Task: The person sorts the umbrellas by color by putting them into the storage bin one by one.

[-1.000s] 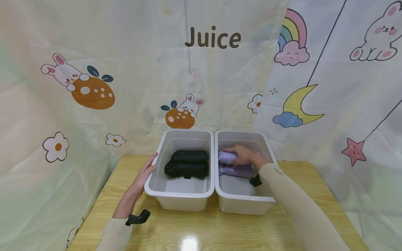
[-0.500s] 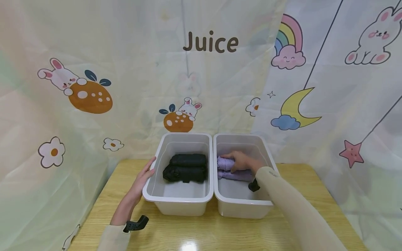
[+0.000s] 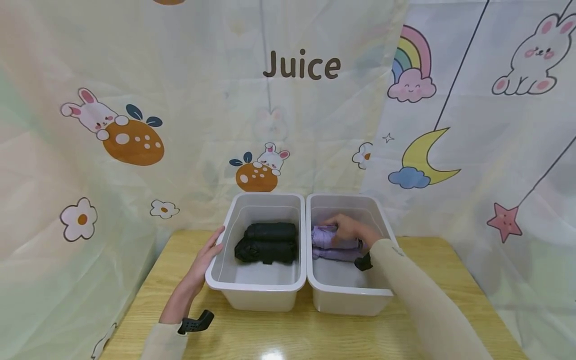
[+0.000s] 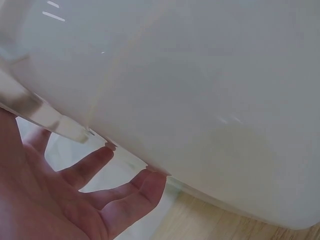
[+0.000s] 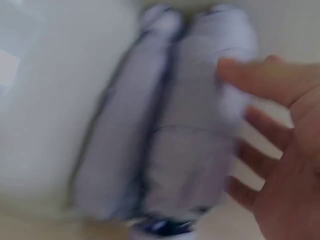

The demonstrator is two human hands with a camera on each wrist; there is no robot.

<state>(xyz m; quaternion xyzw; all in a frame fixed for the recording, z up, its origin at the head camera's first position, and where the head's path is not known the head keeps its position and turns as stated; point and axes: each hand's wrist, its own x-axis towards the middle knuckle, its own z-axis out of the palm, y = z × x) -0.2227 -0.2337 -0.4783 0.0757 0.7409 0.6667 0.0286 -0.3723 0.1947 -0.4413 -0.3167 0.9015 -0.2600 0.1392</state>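
Observation:
Two light grey bins stand side by side on a wooden table. Two black rolled bundles that look like folded umbrellas (image 3: 272, 250) lie in the left bin (image 3: 256, 288). My left hand (image 3: 204, 260) rests along that bin's outer left side; in the left wrist view its fingertips touch the wall. Inside the right bin (image 3: 346, 290) are two purple folded umbrellas, a near one (image 3: 335, 255) and a far one (image 3: 321, 235). My right hand (image 3: 347, 230) grips the far purple umbrella, thumb (image 5: 237, 70) on one side and fingers along the other. The right wrist view is blurred.
The wooden table (image 3: 238, 332) extends in front of the bins and to both sides. Behind it hangs a printed cloth (image 3: 202, 115), close to the bins' back rims. Each wrist carries a black camera mount (image 3: 196, 322).
The far purple umbrella has shifted slightly toward the near one under my right hand. My left hand keeps its place at the left bin. The head view has tilted up a little.

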